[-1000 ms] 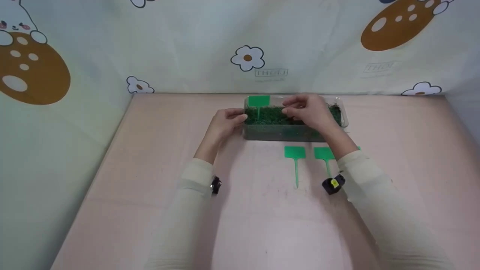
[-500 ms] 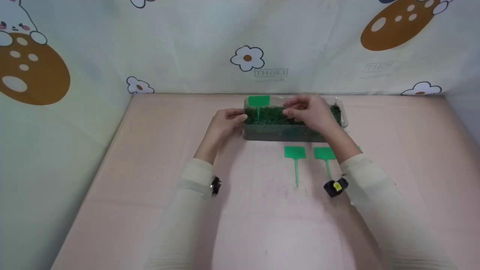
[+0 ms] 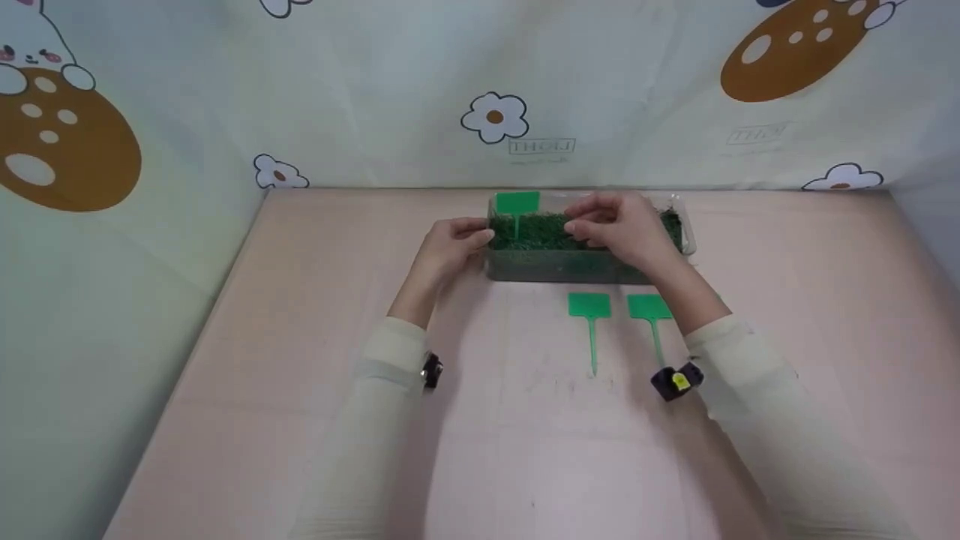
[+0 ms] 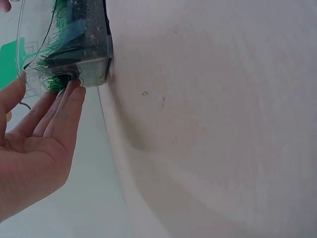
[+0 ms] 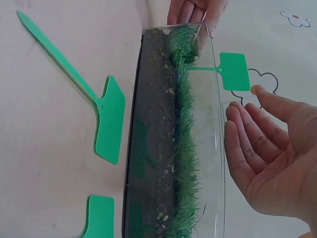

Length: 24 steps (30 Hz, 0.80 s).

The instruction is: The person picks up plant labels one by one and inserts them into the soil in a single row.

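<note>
A long clear plastic box (image 3: 559, 265) stands at the back of the table, with dark soil (image 5: 156, 124) and short green grass (image 3: 547, 231) inside. One blank green plant label (image 3: 517, 202) stands upright in the grass near the left end. My left hand (image 3: 448, 246) touches that end of the box, its fingers and thumb against the end wall and rim in the left wrist view. My right hand (image 3: 619, 229) hovers over the right half, fingers loosely bent. Between its thumb and fingers nothing shows in the right wrist view.
In front of the box, a green label (image 3: 589, 305) and another green label (image 3: 649, 307) lie flat on the pink table (image 3: 337, 255), stems toward me. The right forearm partly covers that area. A patterned cloth (image 3: 390, 97) hangs right behind the box.
My right wrist and sleeve have shifted slightly right and toward me, while the fingers stay about where they were. The left hand, box and labels look unmoved.
</note>
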Each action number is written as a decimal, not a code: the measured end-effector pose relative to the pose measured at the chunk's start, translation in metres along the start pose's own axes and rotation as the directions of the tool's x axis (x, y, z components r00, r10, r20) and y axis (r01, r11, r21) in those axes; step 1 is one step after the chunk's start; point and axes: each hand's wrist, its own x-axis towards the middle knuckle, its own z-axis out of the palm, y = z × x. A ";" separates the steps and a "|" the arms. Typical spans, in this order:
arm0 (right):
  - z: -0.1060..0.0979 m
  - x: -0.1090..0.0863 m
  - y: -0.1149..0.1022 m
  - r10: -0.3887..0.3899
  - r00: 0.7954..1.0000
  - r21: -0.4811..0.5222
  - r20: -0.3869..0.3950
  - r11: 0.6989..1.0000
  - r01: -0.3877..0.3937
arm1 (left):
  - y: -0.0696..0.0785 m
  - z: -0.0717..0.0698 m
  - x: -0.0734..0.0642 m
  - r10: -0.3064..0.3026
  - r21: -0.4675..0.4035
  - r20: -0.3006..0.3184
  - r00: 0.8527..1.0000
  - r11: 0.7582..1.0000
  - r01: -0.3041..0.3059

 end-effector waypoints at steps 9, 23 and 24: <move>0.000 -0.006 0.003 -0.050 0.999 -0.010 0.012 0.999 0.050 | -0.001 0.000 0.000 -0.003 0.020 -0.003 1.000 1.000 0.003; -0.004 -0.019 -0.002 -0.050 0.998 0.055 0.032 0.997 0.048 | 0.000 -0.001 0.000 -0.022 -0.015 0.011 1.000 1.000 0.023; -0.004 -0.020 -0.002 -0.055 0.998 0.056 0.031 0.997 0.053 | 0.000 0.000 0.000 -0.023 -0.014 0.009 1.000 1.000 0.023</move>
